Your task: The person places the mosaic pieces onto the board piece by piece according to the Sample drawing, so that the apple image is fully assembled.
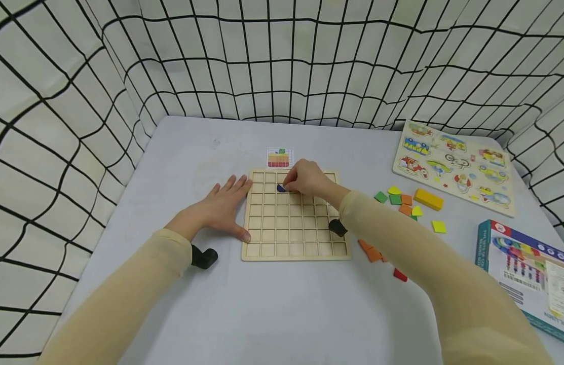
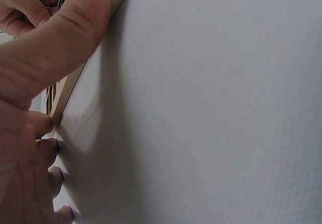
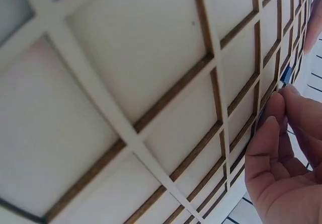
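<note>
The right hand (image 1: 309, 178) pinches a small blue piece (image 1: 280, 188) at its fingertips, over a wooden grid board (image 1: 283, 223). The left hand (image 1: 223, 207), fingers spread, touches the board's edge beside it. Just beyond the right hand: a printed card (image 1: 279, 160).

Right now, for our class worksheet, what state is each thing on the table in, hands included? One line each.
Left hand, spread, touching the grid board
Right hand, pinching the blue piece
Blue piece, held, partly showing
Grid board, lying flat
Printed card, face up
Loose tiles, scattered, some partly hidden
Yellow block, lying flat
Picture board, face up
Box, lying flat, open or closed unclear
</note>
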Action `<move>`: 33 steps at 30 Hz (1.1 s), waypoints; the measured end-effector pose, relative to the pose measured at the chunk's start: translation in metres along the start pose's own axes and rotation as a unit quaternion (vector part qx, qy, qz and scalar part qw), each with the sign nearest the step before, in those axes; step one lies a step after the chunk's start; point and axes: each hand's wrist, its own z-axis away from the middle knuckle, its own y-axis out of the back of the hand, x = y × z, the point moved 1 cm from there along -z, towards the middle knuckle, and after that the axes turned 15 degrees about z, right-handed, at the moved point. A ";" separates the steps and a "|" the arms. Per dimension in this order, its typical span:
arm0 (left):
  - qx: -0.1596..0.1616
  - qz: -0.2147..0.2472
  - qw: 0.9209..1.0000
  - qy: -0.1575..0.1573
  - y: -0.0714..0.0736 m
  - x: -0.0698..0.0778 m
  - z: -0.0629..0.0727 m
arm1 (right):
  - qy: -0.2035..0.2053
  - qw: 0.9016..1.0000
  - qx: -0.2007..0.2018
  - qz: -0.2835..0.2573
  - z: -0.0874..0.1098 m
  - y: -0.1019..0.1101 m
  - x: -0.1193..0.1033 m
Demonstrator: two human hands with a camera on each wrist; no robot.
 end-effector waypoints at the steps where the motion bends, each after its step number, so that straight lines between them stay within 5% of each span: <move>1: -0.001 0.001 1.000 0.000 -0.001 0.000 0.000 | 0.002 1.000 -0.003 0.004 0.000 -0.001 0.001; 11: -0.004 -0.002 1.000 0.000 -0.006 0.003 -0.006 | -0.014 1.000 0.002 -0.022 0.013 0.010 0.025; 22: -0.008 -0.014 1.000 -0.003 0.000 0.008 -0.005 | -0.053 0.997 0.049 -0.041 0.078 0.050 0.137; 27: -0.009 -0.012 1.000 0.003 0.002 0.006 -0.002 | -0.068 0.997 0.034 -0.001 0.098 0.046 0.165; 33: -0.009 -0.013 1.000 0.001 0.000 0.003 -0.004 | -0.039 0.999 0.006 0.026 0.103 0.029 0.167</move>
